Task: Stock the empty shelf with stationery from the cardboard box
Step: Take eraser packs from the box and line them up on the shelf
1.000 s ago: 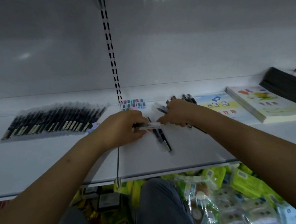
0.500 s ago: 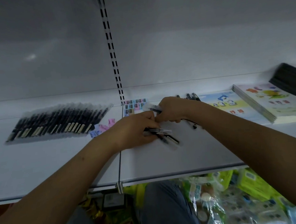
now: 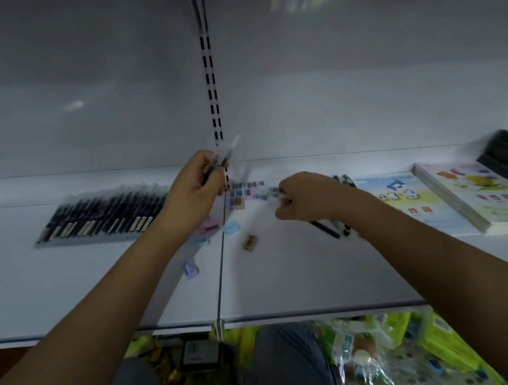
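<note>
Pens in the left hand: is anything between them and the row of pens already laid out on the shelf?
Nothing visible does. The left hand holds the pens raised above the shelf, just right of the row of pens. The small loose erasers lie nearer the front, under the wrist, not in that path.

The light is dim and cool, and the white shelf [image 3: 298, 279] below the hands looks grey-blue. A faint glare spot sits on the back wall [image 3: 73, 105] up and left of the left hand [image 3: 194, 190], with a greenish reflection high above the right hand [image 3: 305, 197]. Both hands smear with motion blur, as do the pens [image 3: 224, 156] the left one grips. Straight lines bow toward the edges.
</note>
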`<action>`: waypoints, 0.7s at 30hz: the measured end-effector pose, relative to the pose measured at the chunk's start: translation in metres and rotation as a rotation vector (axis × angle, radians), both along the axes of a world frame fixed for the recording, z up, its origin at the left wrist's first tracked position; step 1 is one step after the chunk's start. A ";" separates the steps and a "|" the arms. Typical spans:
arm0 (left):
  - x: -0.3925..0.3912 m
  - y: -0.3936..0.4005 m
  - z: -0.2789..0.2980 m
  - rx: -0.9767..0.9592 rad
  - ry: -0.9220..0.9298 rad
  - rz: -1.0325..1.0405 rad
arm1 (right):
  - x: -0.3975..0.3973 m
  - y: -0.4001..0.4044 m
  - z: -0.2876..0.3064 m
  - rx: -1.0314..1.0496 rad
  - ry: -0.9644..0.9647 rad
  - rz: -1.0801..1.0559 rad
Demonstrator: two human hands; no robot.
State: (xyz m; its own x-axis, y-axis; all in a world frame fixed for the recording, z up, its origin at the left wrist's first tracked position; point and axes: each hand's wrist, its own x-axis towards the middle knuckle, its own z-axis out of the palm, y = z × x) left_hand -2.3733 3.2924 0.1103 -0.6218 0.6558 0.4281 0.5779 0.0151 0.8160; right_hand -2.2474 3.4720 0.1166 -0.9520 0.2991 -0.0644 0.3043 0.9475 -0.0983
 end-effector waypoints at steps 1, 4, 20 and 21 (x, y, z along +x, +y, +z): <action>-0.002 -0.004 0.001 0.034 -0.036 0.041 | 0.002 -0.001 0.008 -0.020 0.094 -0.012; -0.008 -0.014 -0.003 0.120 -0.185 0.092 | 0.005 -0.003 0.027 -0.333 0.379 -0.040; 0.003 -0.030 -0.037 0.096 -0.377 -0.044 | -0.001 -0.028 -0.055 -0.705 0.747 -0.140; 0.003 -0.032 -0.031 0.142 -0.392 -0.030 | -0.006 -0.031 -0.048 -0.735 0.763 -0.152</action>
State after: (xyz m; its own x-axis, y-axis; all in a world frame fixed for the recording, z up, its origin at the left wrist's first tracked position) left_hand -2.3705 3.2602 0.0788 -0.7374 0.6274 0.2501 0.2215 -0.1251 0.9671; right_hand -2.2532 3.4407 0.0689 -0.7726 0.5485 0.3197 0.0314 0.5359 -0.8437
